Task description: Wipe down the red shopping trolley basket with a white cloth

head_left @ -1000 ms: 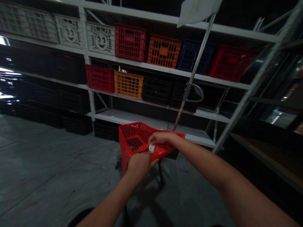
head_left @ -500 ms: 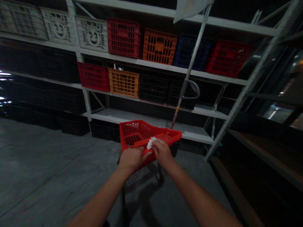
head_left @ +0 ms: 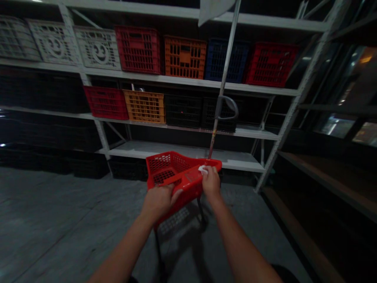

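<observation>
A red plastic shopping cart (head_left: 193,177) stands before me, its basket part (head_left: 160,165) pierced with holes. Wrapped over the cart's handle on the near left side is my left hand (head_left: 158,200), thumb lying along the red rim. My right hand (head_left: 211,181) is closed on a crumpled white cloth or tissue (head_left: 203,169), which touches the red panel near the cart's right end. From that end rises a metal pole (head_left: 226,67) with a grey loop grip (head_left: 228,108) and a pale flag or sheet (head_left: 216,10) at its top.
White metal shelving (head_left: 176,80) spans the back, bearing a red crate (head_left: 138,50), an orange crate (head_left: 185,58), a blue crate (head_left: 226,59), a yellow crate (head_left: 145,107) and several others. Dark shelves (head_left: 321,188) stand at the right. Grey concrete floor (head_left: 59,220) lies around the cart.
My right hand has slid rightward along the red panel with the white cloth, away from my left hand. The left hand stays on the handle. The view has shifted slightly.
</observation>
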Demonstrator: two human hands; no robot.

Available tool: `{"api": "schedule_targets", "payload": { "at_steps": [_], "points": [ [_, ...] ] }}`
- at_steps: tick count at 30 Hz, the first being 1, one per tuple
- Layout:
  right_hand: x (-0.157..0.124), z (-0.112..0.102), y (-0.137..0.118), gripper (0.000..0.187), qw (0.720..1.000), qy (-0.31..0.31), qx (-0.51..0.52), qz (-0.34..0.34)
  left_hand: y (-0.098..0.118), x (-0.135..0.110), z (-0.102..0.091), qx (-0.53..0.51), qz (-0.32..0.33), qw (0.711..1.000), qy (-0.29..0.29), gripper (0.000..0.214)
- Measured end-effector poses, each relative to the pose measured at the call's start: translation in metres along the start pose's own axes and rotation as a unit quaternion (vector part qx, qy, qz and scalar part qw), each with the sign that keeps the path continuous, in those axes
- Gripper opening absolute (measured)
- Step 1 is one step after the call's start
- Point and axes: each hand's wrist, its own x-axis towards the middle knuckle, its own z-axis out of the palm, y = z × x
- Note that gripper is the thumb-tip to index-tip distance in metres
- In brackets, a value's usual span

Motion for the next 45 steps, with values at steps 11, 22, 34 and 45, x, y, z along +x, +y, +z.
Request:
{"api": "schedule_targets", "payload": {
  "at_steps": [11, 22, 34, 45],
  "points": [
    [-0.038, 0.041, 0.017, 0.023, 0.957, 0.148, 0.134, 0.21, -0.001, 0.004, 0.003, 0.004, 0.022, 1.0, 0.001, 0.058],
    [-0.066, 0.057, -0.009, 0.013, 0.942, 0.134, 0.262, 0.158, -0.013, 0.013, 0.009, 0.038, 0.041, 0.998, 0.003, 0.054],
    [0.038, -0.041, 0.05, 0.025, 0.978, -0.054, -0.199, 0.01, -0.038, 0.015, 0.008, 0.044, 0.054, 0.998, -0.005, 0.061],
    [0.069, -0.018, 0.023, 0.016, 0.951, -0.29, -0.107, -0.025, 0.024, 0.019, -0.001, 0.056, -0.054, 0.994, 0.073, 0.069]
  ]
}}
